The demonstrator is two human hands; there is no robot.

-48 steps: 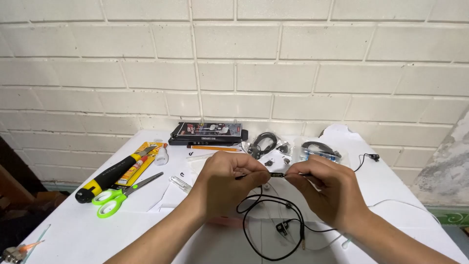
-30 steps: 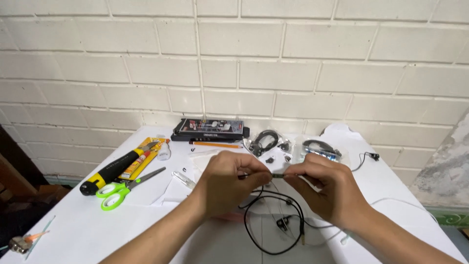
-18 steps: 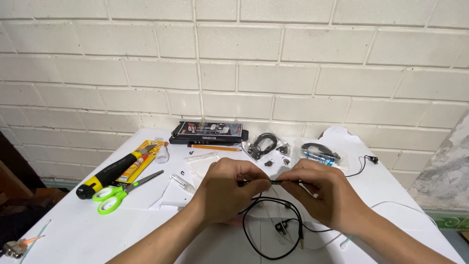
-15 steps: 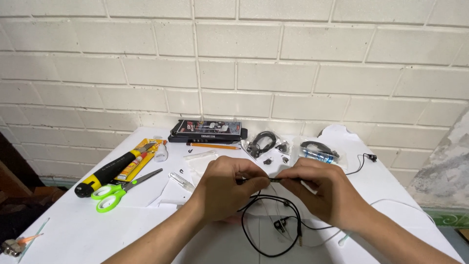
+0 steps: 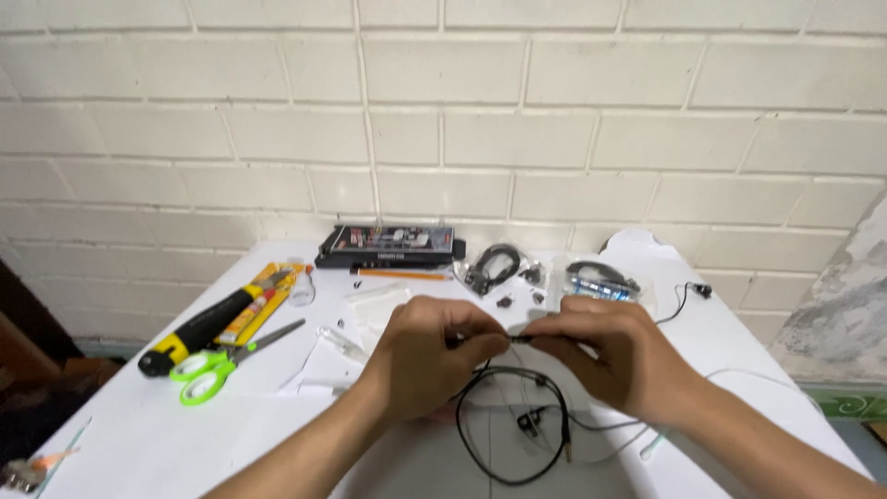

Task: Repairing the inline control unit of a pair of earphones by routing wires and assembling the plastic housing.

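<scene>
The left hand (image 5: 430, 356) and right hand (image 5: 614, 356) have perhaps drawn slightly closer on the black cable (image 5: 513, 430).

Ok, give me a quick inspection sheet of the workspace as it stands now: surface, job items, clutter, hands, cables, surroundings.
Surface: white table, crowded at the back.
Job's things: thin black cable, pinched between both hands, looped below with earbuds in the loop.
Clutter: green-handled scissors, black-and-yellow tool, dark flat box, clear bags of black parts.
Grippers: left hand and right hand, fingertips close together, each gripping the cable.
Cables: another thin black wire at the right rear; a pale wire trails right.
Surroundings: white-painted brick wall behind the table.
</scene>
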